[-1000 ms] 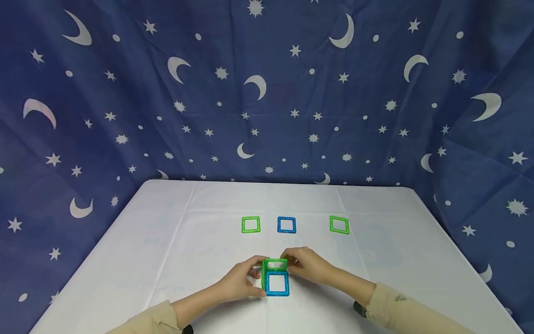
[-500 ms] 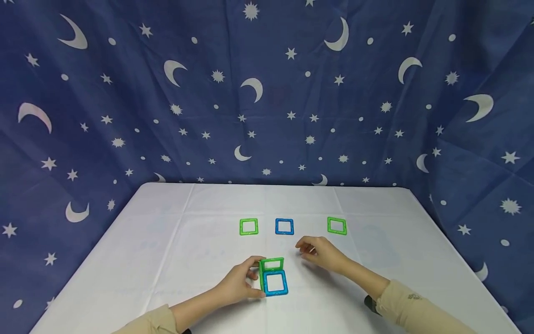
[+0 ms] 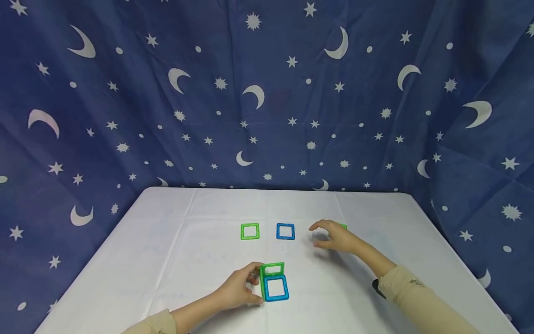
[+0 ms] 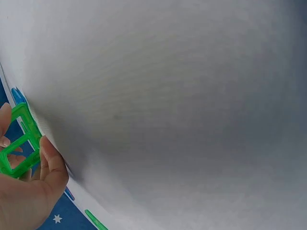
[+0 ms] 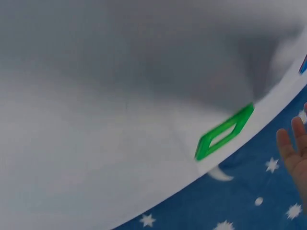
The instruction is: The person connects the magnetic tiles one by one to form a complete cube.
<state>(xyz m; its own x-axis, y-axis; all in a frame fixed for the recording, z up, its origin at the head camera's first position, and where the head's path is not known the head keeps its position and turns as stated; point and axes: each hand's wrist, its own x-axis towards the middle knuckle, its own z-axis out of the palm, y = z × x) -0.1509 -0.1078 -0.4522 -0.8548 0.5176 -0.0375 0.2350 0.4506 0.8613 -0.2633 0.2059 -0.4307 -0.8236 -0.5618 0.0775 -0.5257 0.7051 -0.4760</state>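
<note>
My left hand (image 3: 237,290) pinches the left side of a small build of magnetic square tiles between thumb and forefinger. In it, a blue tile (image 3: 276,300) lies flat, while a green tile (image 3: 273,264) stands upright along its back edge. Another green tile (image 4: 18,139) stands along the left edge, with the fingers on it in the left wrist view. My right hand (image 3: 340,237) is above the table at the right, fingers apart and nothing in them. It partly hides a loose green tile (image 3: 344,226), which shows whole in the right wrist view as a green square frame (image 5: 225,132).
Behind the build, a green tile (image 3: 250,238) and a blue tile (image 3: 285,238) lie flat on the white-covered table (image 3: 208,260). A dark blue curtain (image 3: 275,139) with moons and stars hangs along the table's back and sides.
My right hand has left the tile build and moved back and right, over to the far-right green tile. The left hand still holds the build; the camera view has tilted up slightly.
</note>
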